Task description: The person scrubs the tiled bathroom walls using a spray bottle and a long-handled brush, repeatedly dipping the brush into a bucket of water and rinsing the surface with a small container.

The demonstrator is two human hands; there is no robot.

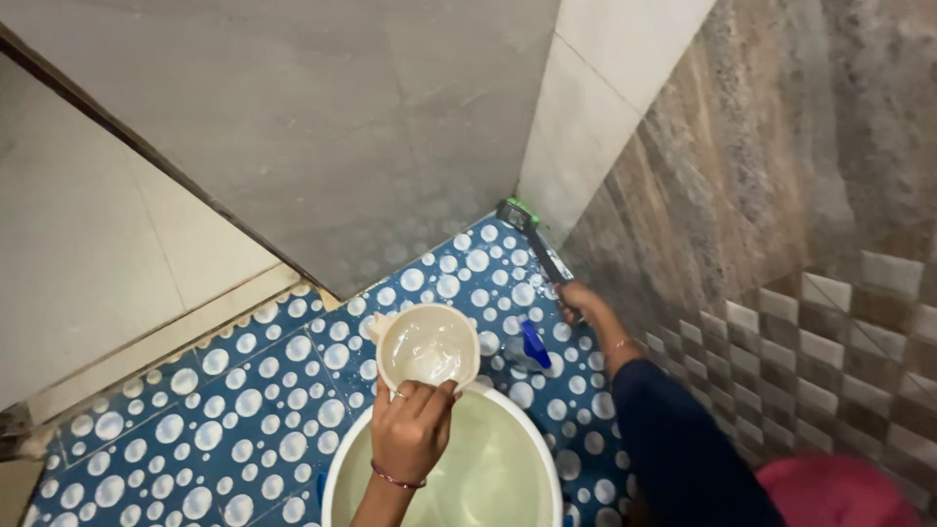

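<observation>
At the 9 o'clock side lies the blue floor tile point(234, 410) with its white bubble pattern, wet-looking and probably slick underfoot. Just right of it, toward 6 o'clock, the left hand point(410, 429) is curled shut around the handle of a cream plastic mug point(427, 348), which holds some water and hovers over the 12 o'clock rim of a white bucket point(337, 478) filled with pale water. The mug seems light and rigid, but a wet handle could slip; a full wrap around the handle, as here, is likely the safest hold, kept level so that nothing spills. Toward 3 o'clock the right hand point(578, 301) is closed on the shaft of a long scrub brush point(532, 239), whose green-and-black head sits in the corner at 12 o'clock. A blue-capped bottle point(532, 346) stands between the mug and that hand.
</observation>
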